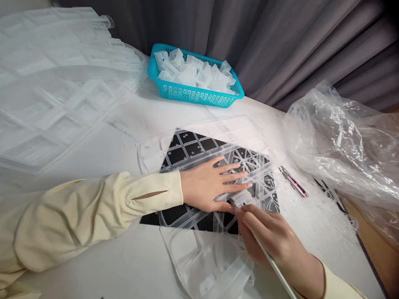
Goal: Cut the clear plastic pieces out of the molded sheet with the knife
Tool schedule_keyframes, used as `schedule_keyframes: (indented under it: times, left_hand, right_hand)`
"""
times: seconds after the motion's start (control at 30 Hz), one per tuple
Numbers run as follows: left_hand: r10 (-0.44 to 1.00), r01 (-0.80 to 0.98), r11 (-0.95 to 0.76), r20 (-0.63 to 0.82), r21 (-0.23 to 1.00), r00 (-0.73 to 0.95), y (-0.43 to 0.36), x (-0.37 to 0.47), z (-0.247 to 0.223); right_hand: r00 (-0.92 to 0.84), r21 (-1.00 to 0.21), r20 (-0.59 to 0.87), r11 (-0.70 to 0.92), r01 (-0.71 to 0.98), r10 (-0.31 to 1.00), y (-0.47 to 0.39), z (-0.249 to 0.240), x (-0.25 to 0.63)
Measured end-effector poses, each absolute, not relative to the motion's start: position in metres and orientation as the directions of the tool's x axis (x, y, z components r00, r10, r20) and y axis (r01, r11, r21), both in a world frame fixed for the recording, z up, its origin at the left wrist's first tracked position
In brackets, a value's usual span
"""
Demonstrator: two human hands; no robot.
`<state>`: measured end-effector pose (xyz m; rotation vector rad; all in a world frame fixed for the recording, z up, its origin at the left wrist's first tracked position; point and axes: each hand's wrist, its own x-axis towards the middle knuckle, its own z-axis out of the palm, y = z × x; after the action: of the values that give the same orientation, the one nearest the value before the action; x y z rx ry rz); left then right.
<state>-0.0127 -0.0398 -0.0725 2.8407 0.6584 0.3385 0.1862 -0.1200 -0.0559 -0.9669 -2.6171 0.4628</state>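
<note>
My left hand (205, 185) lies flat with spread fingers on a translucent moulded plastic sheet (195, 145) divided into box-shaped cells. The sheet rests over a black mat (149, 219), overhanging its edges. My right hand (274, 238) is closed around a slim white pen-like tool (276, 270), whose tip is hidden by the fingers. The fingertips of that hand are by my left thumb, at a small translucent plastic piece (241, 199). Several cut frames and loose strips (268, 182) show to the right of my left fingers.
A turquoise basket (199, 97) of translucent pieces stands at the back. Stacked moulded sheets (62, 95) fill the left. Pink-handled snips (294, 182) lie to the right, near crumpled clear plastic bagging (336, 145). A grey curtain (249, 45) hangs behind the white table (124, 257).
</note>
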Motion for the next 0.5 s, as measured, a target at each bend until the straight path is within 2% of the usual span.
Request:
schedule_keyframes:
  times: [0.3,0.5]
  left_hand:
    - [0.447,0.408,-0.88,0.137,0.243,0.884,-0.04,-0.013,-0.072]
    - [0.451,0.419,-0.879,0.114,0.228,0.885,-0.04,-0.012,-0.071]
  right_hand:
    - [-0.773,-0.164,0.298,0.828,0.537,0.56,-0.12,-0.051,0.172]
    - [-0.775,-0.271,0.222,0.801,0.534,0.591,-0.117,-0.047,0.177]
